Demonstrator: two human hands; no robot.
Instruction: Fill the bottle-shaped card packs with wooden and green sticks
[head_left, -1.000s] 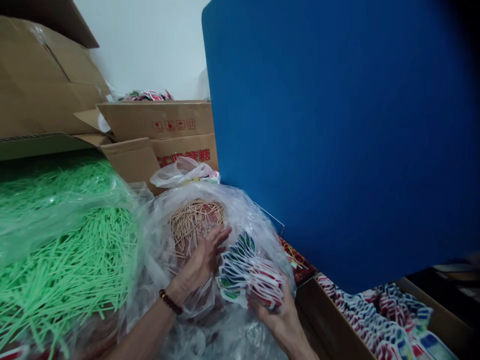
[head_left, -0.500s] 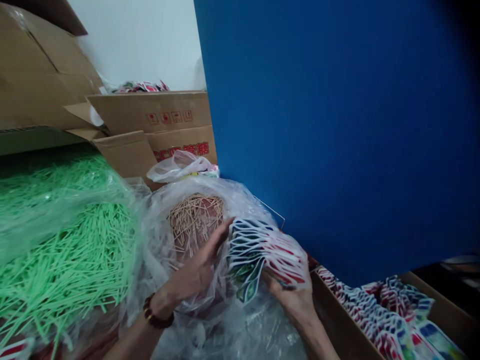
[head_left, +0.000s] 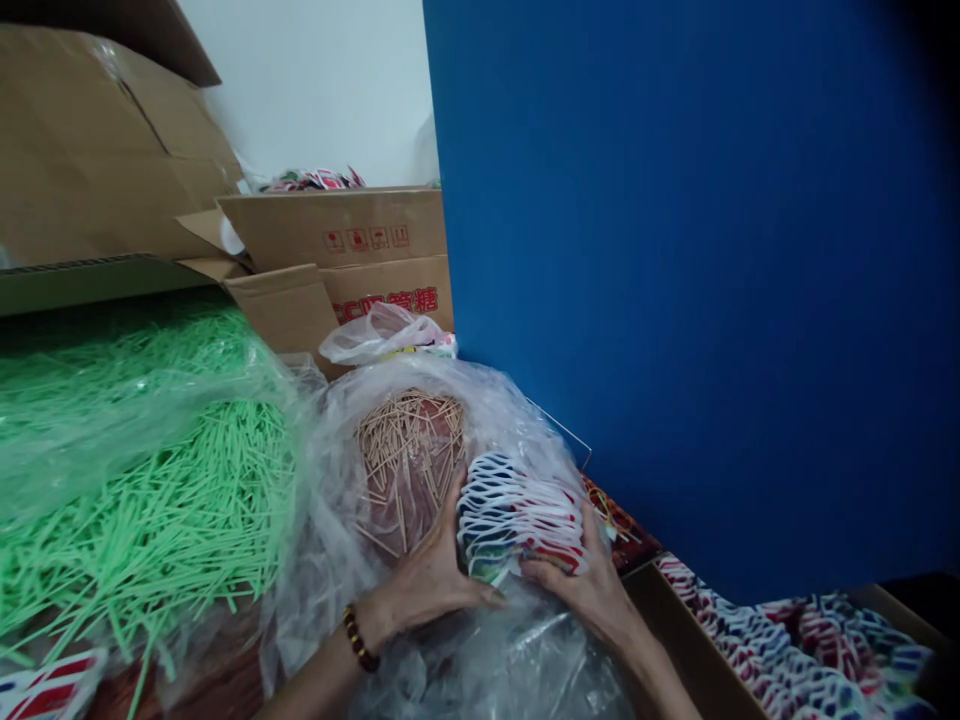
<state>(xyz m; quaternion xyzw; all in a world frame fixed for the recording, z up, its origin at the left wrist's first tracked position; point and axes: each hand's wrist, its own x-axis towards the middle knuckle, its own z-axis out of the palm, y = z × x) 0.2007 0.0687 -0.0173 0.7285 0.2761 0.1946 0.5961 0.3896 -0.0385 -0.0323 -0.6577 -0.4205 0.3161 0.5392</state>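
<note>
Both my hands press a stack of colourful white-edged paper pieces (head_left: 517, 510) together on top of a crumpled clear plastic bag (head_left: 487, 650). My left hand (head_left: 435, 575), with a bead bracelet at the wrist, cups the stack's left side. My right hand (head_left: 581, 585) grips its right side from below, fingers closed round it. Just behind the stack, a heap of thin wooden sticks (head_left: 409, 450) lies inside the clear bag.
A large bag of green plastic sticks (head_left: 142, 470) fills the left. Cardboard boxes (head_left: 337, 250) stand behind. A tall blue panel (head_left: 690, 270) rises at the right. A cardboard box of more colourful pieces (head_left: 810, 650) sits at the lower right.
The stack was fanned out and lifted by my right hand; now both hands have squeezed it into a tighter bundle, lower on the bag. My left hand moved from the sticks onto the stack.
</note>
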